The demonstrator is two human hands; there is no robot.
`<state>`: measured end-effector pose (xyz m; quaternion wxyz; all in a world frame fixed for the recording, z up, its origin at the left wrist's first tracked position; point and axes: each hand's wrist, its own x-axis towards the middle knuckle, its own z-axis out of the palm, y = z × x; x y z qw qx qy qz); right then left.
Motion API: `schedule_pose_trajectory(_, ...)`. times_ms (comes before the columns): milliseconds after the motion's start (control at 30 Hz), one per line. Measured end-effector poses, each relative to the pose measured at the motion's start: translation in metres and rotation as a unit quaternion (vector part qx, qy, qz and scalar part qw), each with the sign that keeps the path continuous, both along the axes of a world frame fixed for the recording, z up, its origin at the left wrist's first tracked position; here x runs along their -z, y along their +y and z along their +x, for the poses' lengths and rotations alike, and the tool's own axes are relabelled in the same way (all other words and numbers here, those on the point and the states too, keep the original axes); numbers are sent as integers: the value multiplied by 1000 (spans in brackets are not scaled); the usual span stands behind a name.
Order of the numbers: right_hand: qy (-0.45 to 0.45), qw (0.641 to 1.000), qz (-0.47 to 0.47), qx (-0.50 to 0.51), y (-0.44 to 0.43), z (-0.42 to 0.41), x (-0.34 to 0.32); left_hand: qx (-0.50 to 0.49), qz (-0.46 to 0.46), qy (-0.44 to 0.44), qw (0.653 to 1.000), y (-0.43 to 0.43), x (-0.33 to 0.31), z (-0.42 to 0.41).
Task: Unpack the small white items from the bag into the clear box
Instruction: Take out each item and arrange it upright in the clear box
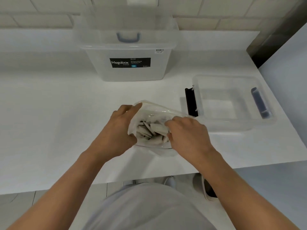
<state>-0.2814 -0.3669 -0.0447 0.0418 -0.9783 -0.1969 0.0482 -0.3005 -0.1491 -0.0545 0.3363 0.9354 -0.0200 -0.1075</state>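
A clear plastic bag (156, 112) stands on the white counter, its mouth held wide. Inside lie several small white packets (149, 130). My left hand (116, 128) grips the bag's left rim, thumb at the near edge and fingers at the far edge. My right hand (186, 135) reaches into the bag's right side, its fingers closed around a few white packets. The clear box (126, 75), labelled Megabox, stands at the back of the counter with nothing visible in it.
A clear lid (232, 103) with dark blue clips lies upside down to the right of the bag. The white counter (49, 122) ends just in front of my body. A dark appliance side (274, 35) rises at the back right. Shoes (207, 188) sit on the floor below.
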Motion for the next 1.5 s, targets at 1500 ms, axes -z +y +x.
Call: schedule_pose_trajectory(1500, 142, 917, 342, 149, -16, 14, -23, 9, -128, -21, 992, -14, -1, 34)
